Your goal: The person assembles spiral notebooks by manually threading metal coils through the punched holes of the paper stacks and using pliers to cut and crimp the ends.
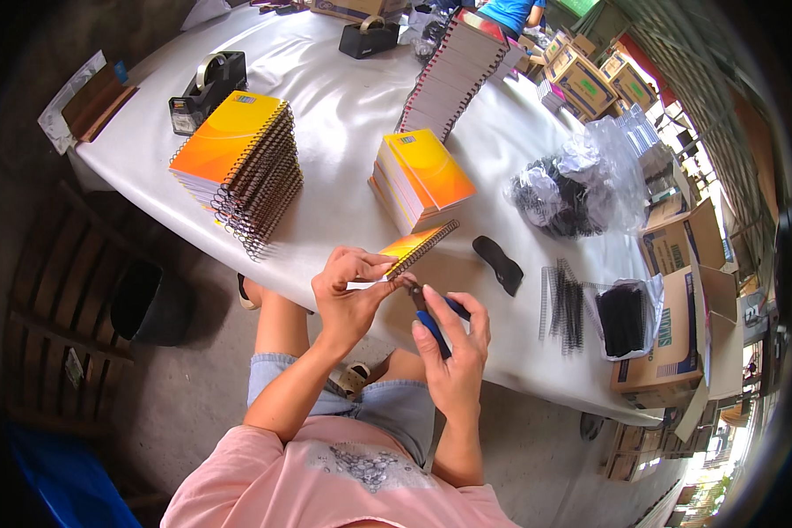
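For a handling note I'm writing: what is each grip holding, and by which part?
The left grip holds a yellow spiral notebook by its near end; the right grip holds blue-handled pliers by the handles.

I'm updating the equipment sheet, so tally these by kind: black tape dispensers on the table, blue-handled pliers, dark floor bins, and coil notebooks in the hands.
Black tape dispensers: 2
Blue-handled pliers: 1
Dark floor bin: 1
Held coil notebook: 1
Total: 5
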Demonstrator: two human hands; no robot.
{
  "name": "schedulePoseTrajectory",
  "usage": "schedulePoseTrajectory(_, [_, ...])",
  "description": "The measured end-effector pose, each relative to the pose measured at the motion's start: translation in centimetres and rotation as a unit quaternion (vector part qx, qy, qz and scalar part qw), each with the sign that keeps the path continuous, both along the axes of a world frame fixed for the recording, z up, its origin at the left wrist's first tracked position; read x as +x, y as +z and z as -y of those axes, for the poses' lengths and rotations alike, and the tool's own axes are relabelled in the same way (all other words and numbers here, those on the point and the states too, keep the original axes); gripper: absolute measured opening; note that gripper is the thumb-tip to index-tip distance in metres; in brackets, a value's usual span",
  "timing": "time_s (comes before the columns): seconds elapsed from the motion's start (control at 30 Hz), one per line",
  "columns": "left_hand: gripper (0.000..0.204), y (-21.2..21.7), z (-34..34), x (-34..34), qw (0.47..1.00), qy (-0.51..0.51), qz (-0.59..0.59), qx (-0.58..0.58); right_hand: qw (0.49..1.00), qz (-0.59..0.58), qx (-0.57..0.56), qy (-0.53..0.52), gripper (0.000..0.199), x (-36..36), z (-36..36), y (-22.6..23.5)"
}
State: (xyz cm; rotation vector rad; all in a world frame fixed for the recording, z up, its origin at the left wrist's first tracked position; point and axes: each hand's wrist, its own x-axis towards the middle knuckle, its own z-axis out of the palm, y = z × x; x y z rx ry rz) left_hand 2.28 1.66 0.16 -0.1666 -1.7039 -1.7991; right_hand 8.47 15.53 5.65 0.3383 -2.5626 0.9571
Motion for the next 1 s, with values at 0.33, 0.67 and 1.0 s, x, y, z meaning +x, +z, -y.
schedulePoseTrajectory(0.33, [0.022,-0.5,0.2,0.2,0.999,-0.007,-0.052,-0.004,1.0,0.009,-0.019,0.016,0.036,0.3,0.2,-0.5])
schedulePoseTrajectory(0.67, [0.025,0.3,-0.1,0.5,1.0,0.012,0.013,0.005,0.999,-0.002,0.032,0.012,0.036,0.3,0.3,0.4])
schedulePoseTrajectory(1.0, [0.026,-0.4,0.8,0.1,0.986,0.061,-0.103,-0.113,0.999,0.022,0.043,0.018,0.036,0.2,0.5,1.2])
